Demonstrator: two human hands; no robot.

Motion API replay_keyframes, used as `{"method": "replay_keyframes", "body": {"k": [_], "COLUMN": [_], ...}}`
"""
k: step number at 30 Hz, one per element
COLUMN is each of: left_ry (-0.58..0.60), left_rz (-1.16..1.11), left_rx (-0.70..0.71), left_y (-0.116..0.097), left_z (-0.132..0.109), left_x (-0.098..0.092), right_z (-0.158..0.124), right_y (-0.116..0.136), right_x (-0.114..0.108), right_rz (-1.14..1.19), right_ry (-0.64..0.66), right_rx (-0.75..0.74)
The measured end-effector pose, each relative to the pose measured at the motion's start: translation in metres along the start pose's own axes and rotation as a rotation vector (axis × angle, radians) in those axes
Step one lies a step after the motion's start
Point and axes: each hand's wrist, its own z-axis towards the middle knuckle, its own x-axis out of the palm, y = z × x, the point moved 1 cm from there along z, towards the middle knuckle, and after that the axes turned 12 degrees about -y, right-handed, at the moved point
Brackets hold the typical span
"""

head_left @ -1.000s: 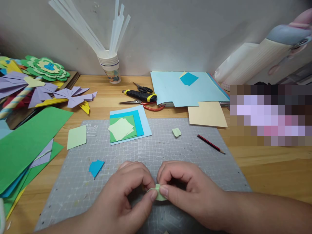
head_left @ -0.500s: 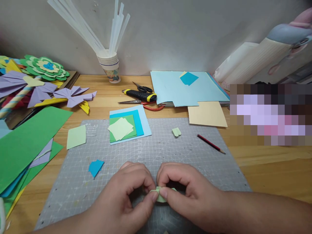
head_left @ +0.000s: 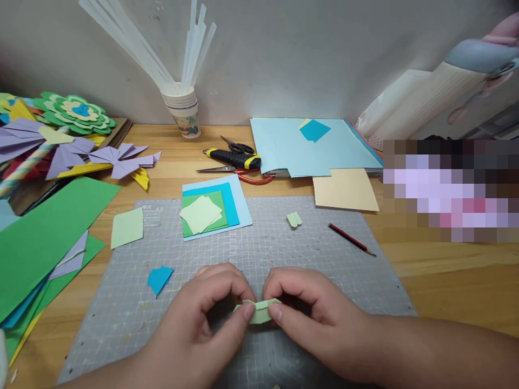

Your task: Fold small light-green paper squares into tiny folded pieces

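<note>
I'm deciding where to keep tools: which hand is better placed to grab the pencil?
Probably the right hand: it is nearer than the left hand to the pencil, which lies on the right of the cutting mat. Both pinch a light green paper, so the right would need to let go.

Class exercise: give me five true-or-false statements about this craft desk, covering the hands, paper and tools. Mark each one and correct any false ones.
1. The left hand and right hand hold the same folded green piece. True.
2. The pencil lies left of both hands. False: the pencil lies on the right side of the cutting mat.
3. Long whitish strips stand in the stacked paper cups. True.
4. The red-handled scissors lie on the cutting mat. False: the red-handled scissors lie on the wooden desk, beyond the mat.
5. A small blue paper piece lies on the cutting mat. True.
</note>
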Motion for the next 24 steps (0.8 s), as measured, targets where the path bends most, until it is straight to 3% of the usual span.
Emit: {"method": "replay_keyframes", "body": {"k": [13,24], "left_ry": [0.015,0.031], "left_rz": [0.054,0.072], "left_rx": [0.123,0.109], "left_y": [0.0003,-0.0008], "left_z": [0.0009,0.0010], "left_x": [0.0032,0.0014], "right_z": [0.0006,0.0008], "right_y": [0.0008,0.0001], "right_x": [0.0010,-0.0004], "right_rz": [-0.025,-0.021], "right_ry": [-0.051,-0.020], "right_rx": [-0.033,0.020]}}
